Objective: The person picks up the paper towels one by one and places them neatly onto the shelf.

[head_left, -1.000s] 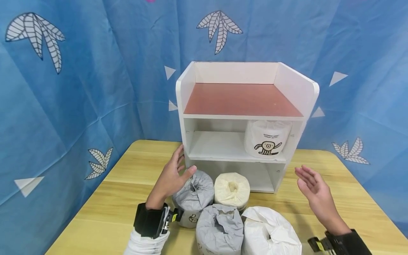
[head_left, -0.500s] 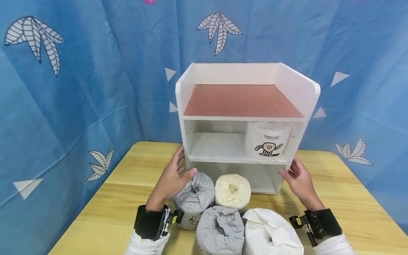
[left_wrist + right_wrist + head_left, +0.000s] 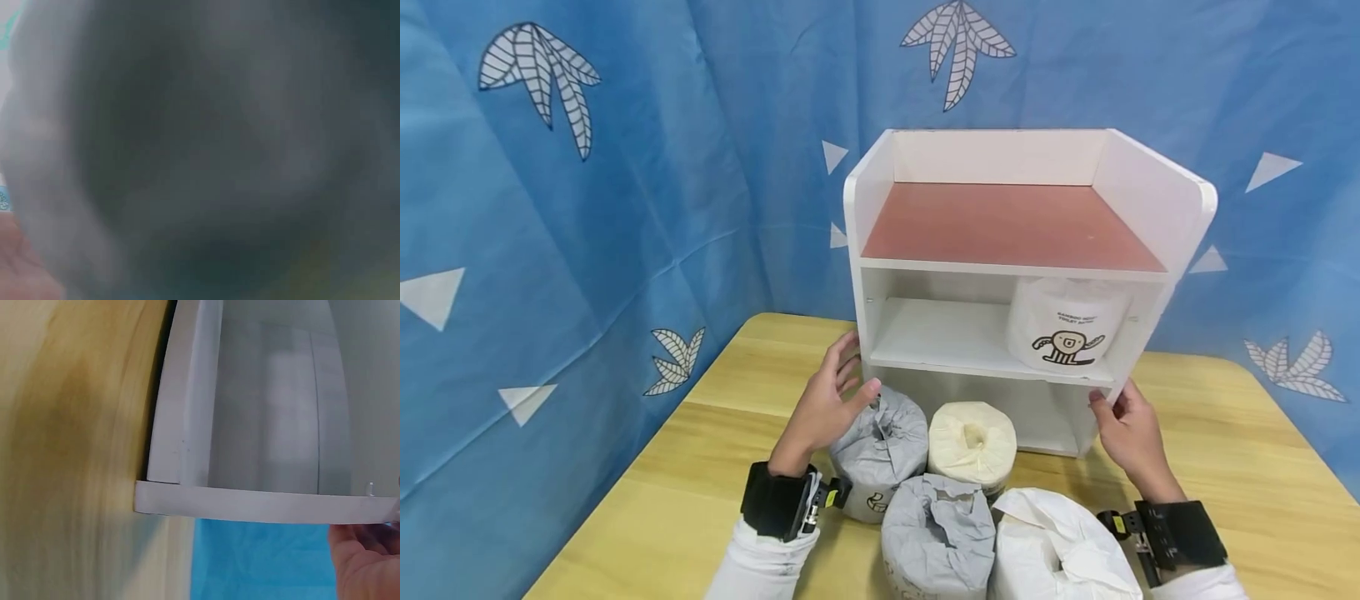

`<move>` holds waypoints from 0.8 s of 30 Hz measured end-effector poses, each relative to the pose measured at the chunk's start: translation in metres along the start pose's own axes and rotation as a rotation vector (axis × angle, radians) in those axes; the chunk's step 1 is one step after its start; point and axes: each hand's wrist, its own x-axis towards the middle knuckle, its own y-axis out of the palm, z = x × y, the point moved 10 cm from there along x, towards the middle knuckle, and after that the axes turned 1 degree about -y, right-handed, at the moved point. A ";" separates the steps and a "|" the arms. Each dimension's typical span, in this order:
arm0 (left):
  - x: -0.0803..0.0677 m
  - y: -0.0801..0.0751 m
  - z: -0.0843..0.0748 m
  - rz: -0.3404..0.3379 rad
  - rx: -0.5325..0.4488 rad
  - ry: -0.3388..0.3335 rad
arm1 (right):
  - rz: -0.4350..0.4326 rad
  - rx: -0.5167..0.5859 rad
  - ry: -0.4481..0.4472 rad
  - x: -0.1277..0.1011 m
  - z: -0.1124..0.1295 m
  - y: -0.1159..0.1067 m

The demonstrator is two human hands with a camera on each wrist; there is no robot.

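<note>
Two hands were at the white shelf, which stood on the wooden tabletop at about 12 o'clock from the person. The left hand touched the shelf's left side wall near the bottom, with its fingers spread and nearly straight. The right hand held the bottom of the right side wall, with its fingers curled on the edge. One white paper roll with a little cartoon on it stood on the middle board, at the right end. Four more rolls sat just in front of the shelf: a grey roll right under the left hand, a cream roll beside it, another grey wrapped roll and a white wrapped roll nearest the person. A blue curtain with leaves hung behind.
</note>
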 end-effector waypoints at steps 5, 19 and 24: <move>-0.005 -0.003 0.001 -0.040 0.013 -0.024 | -0.018 -0.002 0.023 -0.004 -0.004 -0.003; -0.050 -0.002 0.033 -0.142 0.107 -0.139 | 0.000 0.023 0.031 -0.004 -0.004 0.001; -0.061 0.014 0.044 -0.083 0.197 -0.168 | 0.019 0.021 0.034 -0.003 -0.005 0.003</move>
